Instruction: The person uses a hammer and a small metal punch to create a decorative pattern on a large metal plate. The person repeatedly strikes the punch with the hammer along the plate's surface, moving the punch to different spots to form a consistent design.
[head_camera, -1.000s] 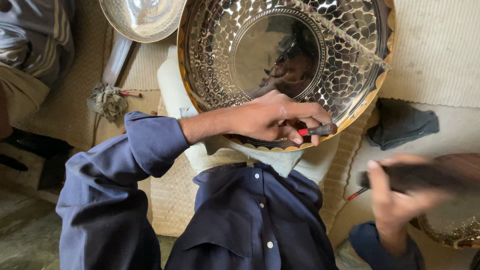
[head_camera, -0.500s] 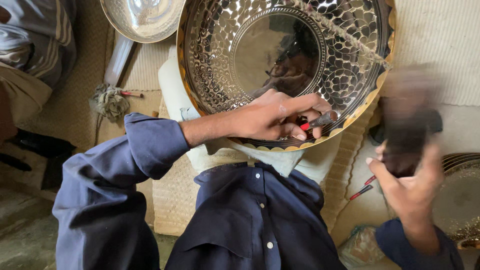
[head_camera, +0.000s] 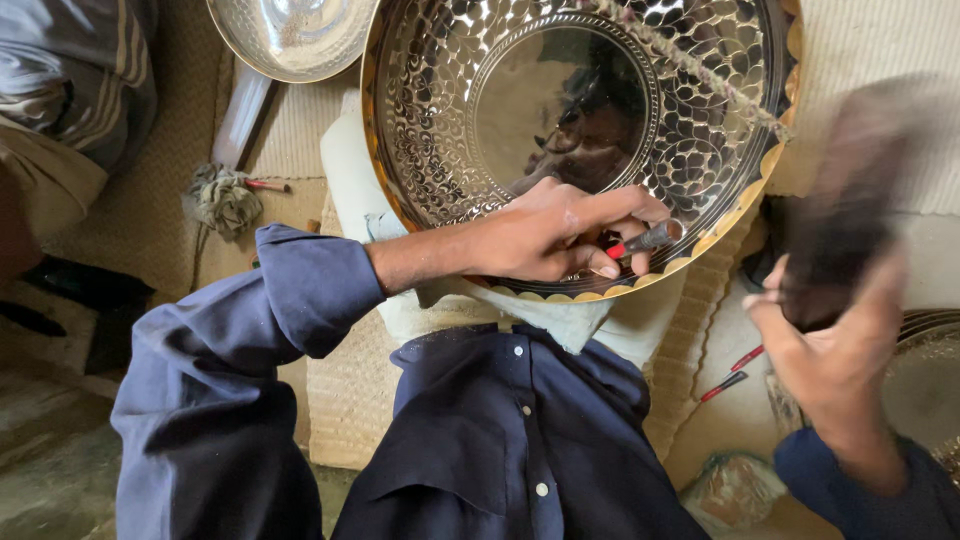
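1. Woven mat floor (head_camera: 350, 400) lay beneath both hands.
2. Left hand (head_camera: 545, 235) pinched a thin red-banded metal punch (head_camera: 640, 243), tip on the large, stiff, embossed shiny metal tray (head_camera: 450, 110); slippery, likely best steadied by its rim.
3. Right hand (head_camera: 830, 345) gripped a blurred dark mallet (head_camera: 850, 200), raised beside the tray.

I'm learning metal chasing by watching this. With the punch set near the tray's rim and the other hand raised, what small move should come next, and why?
Probably a short strike down onto the punch. The left hand pins its tip against the patterned tray near the scalloped rim, and the right hand holds a dark, motion-blurred mallet raised above and to the side, apart from the punch.
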